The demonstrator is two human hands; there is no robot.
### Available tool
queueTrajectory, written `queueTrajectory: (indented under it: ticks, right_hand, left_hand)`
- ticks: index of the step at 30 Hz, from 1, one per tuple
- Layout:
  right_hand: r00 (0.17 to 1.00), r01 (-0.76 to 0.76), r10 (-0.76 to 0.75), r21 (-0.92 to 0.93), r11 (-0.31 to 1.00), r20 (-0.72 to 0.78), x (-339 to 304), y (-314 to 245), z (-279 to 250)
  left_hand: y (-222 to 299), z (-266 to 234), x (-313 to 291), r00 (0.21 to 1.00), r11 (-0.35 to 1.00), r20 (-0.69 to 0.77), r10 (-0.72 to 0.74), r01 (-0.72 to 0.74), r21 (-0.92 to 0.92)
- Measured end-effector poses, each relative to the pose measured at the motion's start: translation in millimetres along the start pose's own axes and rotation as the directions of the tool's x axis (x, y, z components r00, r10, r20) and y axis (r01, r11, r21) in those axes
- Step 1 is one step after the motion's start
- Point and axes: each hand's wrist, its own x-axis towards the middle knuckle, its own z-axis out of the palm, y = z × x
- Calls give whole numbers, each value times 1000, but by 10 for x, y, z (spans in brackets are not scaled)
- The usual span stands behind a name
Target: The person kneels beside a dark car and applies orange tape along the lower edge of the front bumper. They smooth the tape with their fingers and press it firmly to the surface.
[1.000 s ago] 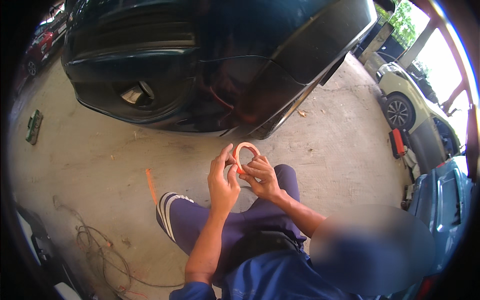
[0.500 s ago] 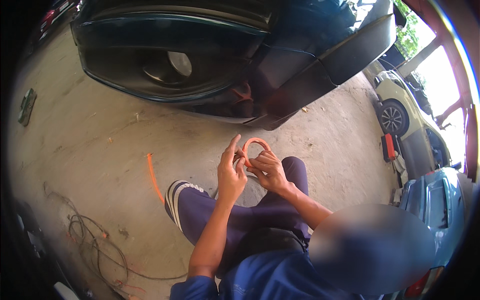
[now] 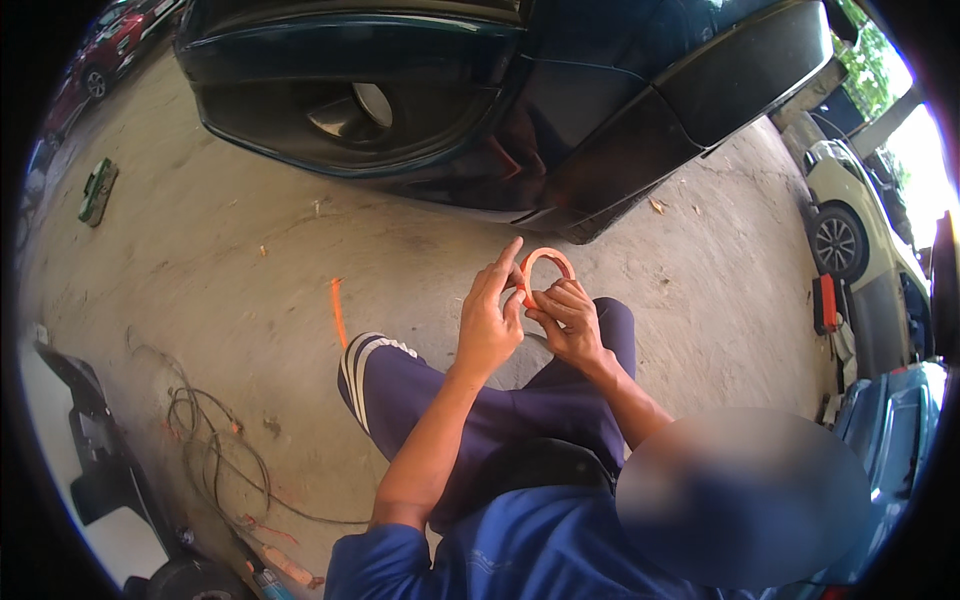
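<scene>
In front of my lap I hold a roll of orange tape (image 3: 556, 258) upright, its open ring showing. My right hand (image 3: 572, 325) is closed on the lower right of the roll. At the roll's left edge, my left hand (image 3: 490, 318) pinches with thumb and fingers, one finger pointing up. Whether a tape end lies in that pinch is too small to tell. Just beyond my hands is the dark corner of a car bumper (image 3: 600, 165), with a round lamp recess (image 3: 372, 105) to its left.
An orange strip (image 3: 338, 312) lies on the concrete floor beside my left knee. A tangled cable (image 3: 215, 455) is at the lower left, near a parked vehicle (image 3: 100, 470). A green object (image 3: 97, 192) lies far left. A red box (image 3: 825, 303) and a light-coloured car (image 3: 860, 210) stand right.
The view has shifted, so the bumper and floor things sit differently in the picture. Both hands keep their hold on the tape roll, with little change in the fingers.
</scene>
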Motion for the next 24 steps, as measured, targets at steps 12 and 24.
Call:
queueTrajectory:
  ticks: [12, 24]
  right_hand:
    - [995, -91, 95, 288, 953, 0, -79, 196, 41]
    - [989, -136, 106, 374, 918, 98, -105, 201, -11]
  left_hand:
    - [-9, 29, -25, 989, 983, -86, -123, 110, -146]
    - [85, -275, 89, 986, 978, 113, -124, 102, 184]
